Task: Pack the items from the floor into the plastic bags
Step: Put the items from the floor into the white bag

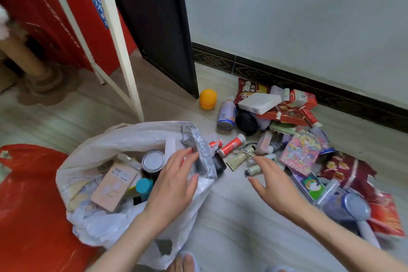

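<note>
Home rm: wood-look floor (66,112), patterned skirting (276,75), household clutter pile (287,130), cat post (33,62).

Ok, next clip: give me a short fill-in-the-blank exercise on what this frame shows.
1. The left hand holds the rim of the ___ plastic bag.
2. The right hand hovers open over the floor, holding ___.
3. The silver-topped can stands inside the ___.
4. The orange round container sits on the floor near the foot of the ___ panel.

Missing words: white; nothing; white plastic bag; black
</note>
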